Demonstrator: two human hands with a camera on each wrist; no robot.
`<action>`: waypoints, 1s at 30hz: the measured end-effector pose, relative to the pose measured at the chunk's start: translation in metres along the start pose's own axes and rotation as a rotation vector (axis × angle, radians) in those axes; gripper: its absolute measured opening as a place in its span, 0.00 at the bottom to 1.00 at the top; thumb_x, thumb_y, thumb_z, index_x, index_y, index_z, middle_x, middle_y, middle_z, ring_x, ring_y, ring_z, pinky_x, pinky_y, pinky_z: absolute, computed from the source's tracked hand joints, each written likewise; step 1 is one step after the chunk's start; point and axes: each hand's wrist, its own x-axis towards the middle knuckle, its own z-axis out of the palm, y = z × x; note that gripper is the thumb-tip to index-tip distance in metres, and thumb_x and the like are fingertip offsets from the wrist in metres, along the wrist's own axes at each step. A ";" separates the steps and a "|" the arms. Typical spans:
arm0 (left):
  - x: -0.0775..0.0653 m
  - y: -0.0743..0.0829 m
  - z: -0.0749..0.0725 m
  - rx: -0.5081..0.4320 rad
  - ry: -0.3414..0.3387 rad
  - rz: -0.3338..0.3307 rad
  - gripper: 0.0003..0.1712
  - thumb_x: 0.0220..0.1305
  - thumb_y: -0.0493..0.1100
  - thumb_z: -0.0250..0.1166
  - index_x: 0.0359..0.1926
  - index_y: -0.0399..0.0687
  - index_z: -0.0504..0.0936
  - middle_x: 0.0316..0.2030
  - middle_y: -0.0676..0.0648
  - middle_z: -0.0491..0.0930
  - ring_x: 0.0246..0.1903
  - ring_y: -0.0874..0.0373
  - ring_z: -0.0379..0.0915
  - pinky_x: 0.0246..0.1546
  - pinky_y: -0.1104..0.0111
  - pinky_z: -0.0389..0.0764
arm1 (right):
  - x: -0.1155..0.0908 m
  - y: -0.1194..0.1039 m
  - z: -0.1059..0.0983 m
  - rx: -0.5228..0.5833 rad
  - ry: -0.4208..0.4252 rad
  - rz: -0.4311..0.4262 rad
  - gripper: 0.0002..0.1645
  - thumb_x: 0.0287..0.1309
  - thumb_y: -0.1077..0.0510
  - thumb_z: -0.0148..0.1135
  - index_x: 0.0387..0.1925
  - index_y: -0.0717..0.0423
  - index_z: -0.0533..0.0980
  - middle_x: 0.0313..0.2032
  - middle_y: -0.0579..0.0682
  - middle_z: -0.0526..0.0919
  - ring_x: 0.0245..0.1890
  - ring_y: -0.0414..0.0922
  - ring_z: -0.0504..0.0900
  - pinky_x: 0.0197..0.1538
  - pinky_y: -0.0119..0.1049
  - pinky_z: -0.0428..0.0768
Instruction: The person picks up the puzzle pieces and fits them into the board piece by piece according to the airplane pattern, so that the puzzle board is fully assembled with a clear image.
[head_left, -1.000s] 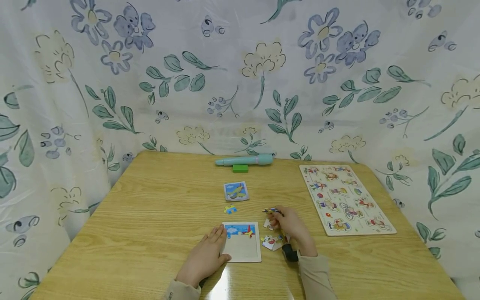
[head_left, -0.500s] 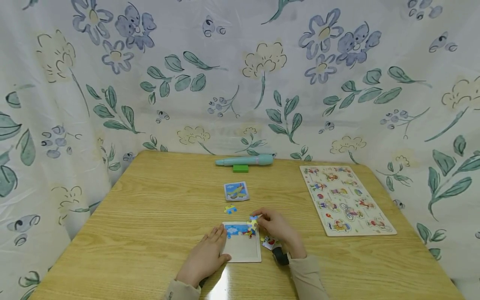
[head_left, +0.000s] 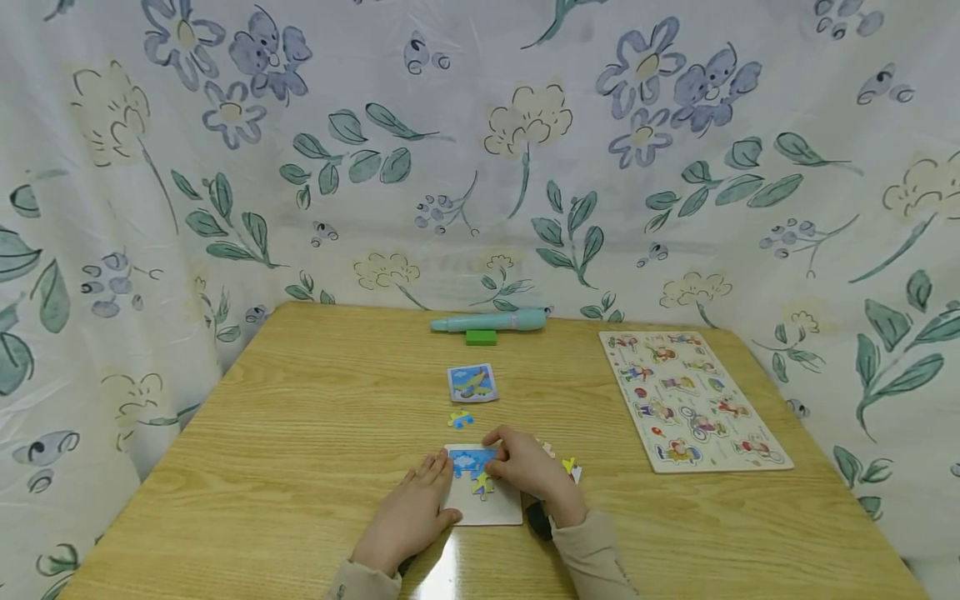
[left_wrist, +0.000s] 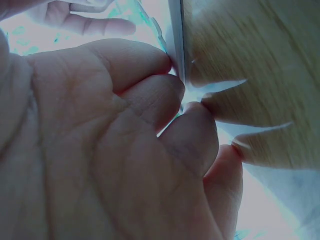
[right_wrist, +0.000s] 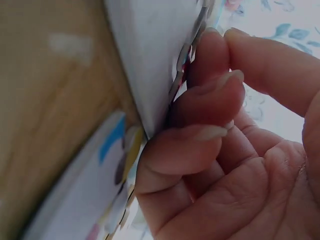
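A small square puzzle tray lies in front of the person, with blue sky pieces along its top. The left hand rests flat along the tray's left side, fingers extended and thumb at the lower left edge. Over the tray's upper right, the right hand pinches a yellow puzzle piece, which sits just below the blue row. In the right wrist view the fingers are curled close to the tray, hiding most of the piece. The left wrist view shows the left palm beside the tray edge.
Loose puzzle pieces lie right of the tray, partly behind the right hand. Another piece and an airplane picture card are beyond it. Farther back are a green block and a teal pen-shaped object. A figure board lies right.
From the loose pieces at right, the right hand has moved left over the tray, bringing the yellow puzzle piece to below the blue row. The left hand has stayed put.
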 end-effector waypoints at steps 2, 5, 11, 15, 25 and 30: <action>0.000 0.000 0.000 -0.002 -0.003 -0.001 0.43 0.63 0.53 0.63 0.69 0.31 0.61 0.73 0.34 0.56 0.72 0.37 0.53 0.70 0.43 0.59 | 0.000 -0.001 0.001 -0.026 0.008 0.001 0.18 0.57 0.65 0.61 0.50 0.65 0.74 0.22 0.45 0.72 0.18 0.37 0.67 0.20 0.26 0.66; 0.000 -0.001 0.001 -0.003 -0.002 0.000 0.43 0.63 0.53 0.63 0.69 0.30 0.61 0.72 0.34 0.56 0.72 0.37 0.53 0.70 0.43 0.59 | 0.001 -0.003 0.003 -0.059 0.023 0.003 0.19 0.56 0.64 0.63 0.50 0.64 0.74 0.22 0.45 0.72 0.18 0.37 0.67 0.20 0.25 0.66; 0.000 -0.001 0.001 0.000 0.000 0.009 0.43 0.62 0.53 0.63 0.69 0.30 0.62 0.72 0.34 0.56 0.71 0.37 0.54 0.69 0.42 0.60 | 0.001 -0.008 0.007 -0.099 0.056 0.048 0.19 0.54 0.64 0.65 0.48 0.62 0.75 0.21 0.45 0.71 0.18 0.38 0.67 0.19 0.26 0.65; 0.000 0.000 0.000 0.002 0.000 0.009 0.42 0.63 0.53 0.63 0.69 0.30 0.62 0.72 0.34 0.56 0.71 0.37 0.54 0.69 0.42 0.60 | 0.001 -0.011 0.009 -0.124 0.071 0.073 0.19 0.53 0.64 0.66 0.48 0.61 0.75 0.21 0.45 0.70 0.18 0.38 0.67 0.20 0.26 0.65; -0.003 0.000 -0.001 0.014 0.011 0.008 0.43 0.62 0.53 0.64 0.68 0.30 0.63 0.72 0.34 0.57 0.71 0.37 0.55 0.69 0.43 0.61 | 0.011 -0.014 -0.002 -0.094 0.021 0.058 0.13 0.61 0.60 0.62 0.46 0.61 0.77 0.22 0.47 0.74 0.18 0.39 0.69 0.19 0.28 0.68; -0.003 0.001 0.000 0.038 0.025 0.017 0.43 0.61 0.54 0.64 0.68 0.31 0.63 0.72 0.35 0.58 0.70 0.37 0.57 0.68 0.44 0.63 | 0.032 -0.023 -0.015 -0.103 0.063 0.034 0.11 0.63 0.60 0.61 0.46 0.61 0.78 0.24 0.50 0.78 0.21 0.40 0.73 0.23 0.29 0.70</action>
